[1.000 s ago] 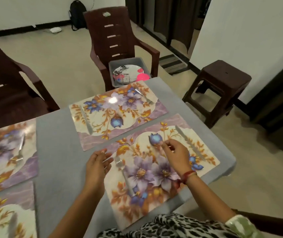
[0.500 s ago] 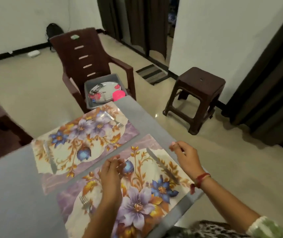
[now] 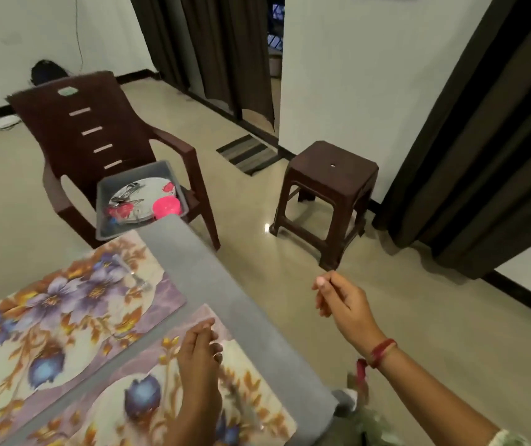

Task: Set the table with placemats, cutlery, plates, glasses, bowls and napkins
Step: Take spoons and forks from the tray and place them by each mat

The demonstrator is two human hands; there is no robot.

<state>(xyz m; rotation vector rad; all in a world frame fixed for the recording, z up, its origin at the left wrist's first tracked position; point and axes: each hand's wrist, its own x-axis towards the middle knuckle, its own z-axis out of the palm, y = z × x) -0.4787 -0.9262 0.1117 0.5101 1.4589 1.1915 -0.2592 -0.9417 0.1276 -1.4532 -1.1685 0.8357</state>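
While the table (image 3: 225, 284) under its grey cloth stands only partly laid, a floral placemat (image 3: 64, 304) lies at the left of the frame with a fork (image 3: 137, 278) resting near its far edge. Behind it, a brown plastic chair (image 3: 96, 133) stands at the table's far end. On its seat sits a grey tub (image 3: 109, 231) holding flower-printed plates (image 3: 157, 189), a few pieces of steel cutlery (image 3: 127, 194) lying on top of them, and a pink bowl (image 3: 166, 207) at the tub's near right corner. A second placemat (image 3: 112, 400) of the same pattern lies nearer the person, just beside the first and parallel to it, with a strip of cloth between them. The left hand (image 3: 199, 358) is poised over this nearer mat's far right corner, fingers straight and pressed side by side, gripping nothing; whether it touches the mat cannot be told. Beyond the table's right edge, over the polished floor, the right hand (image 3: 343, 300) hangs in the air, fingers loosely curled and thumb laid against the forefinger, nothing visible in it, a red thread (image 3: 381, 350) tied at the wrist. Farther right, a brown plastic stool (image 3: 331, 194) stands near a white wall, beside a dark curtain (image 3: 483, 156).
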